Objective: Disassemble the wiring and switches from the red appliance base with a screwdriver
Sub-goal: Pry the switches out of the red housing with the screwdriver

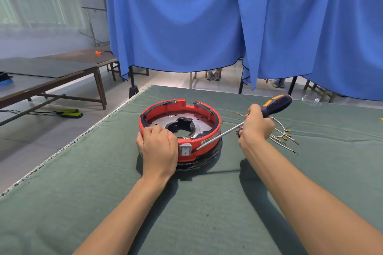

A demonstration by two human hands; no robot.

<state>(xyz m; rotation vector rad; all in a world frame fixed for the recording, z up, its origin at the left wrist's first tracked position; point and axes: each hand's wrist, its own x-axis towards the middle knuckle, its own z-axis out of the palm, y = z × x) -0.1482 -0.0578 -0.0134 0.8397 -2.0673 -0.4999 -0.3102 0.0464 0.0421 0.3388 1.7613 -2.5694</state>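
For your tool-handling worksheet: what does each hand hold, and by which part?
The right hand grips the screwdriver by its handle. The left hand holds the red base by its near rim.

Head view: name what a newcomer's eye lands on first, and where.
The red appliance base at the centre of the green cloth, gripped by the left hand. Next, the screwdriver in the right hand, its tip beside the grey switch. Behind hangs a blue curtain.

Green-clothed table (207, 213): red base (207, 141), loose wires (284, 136)
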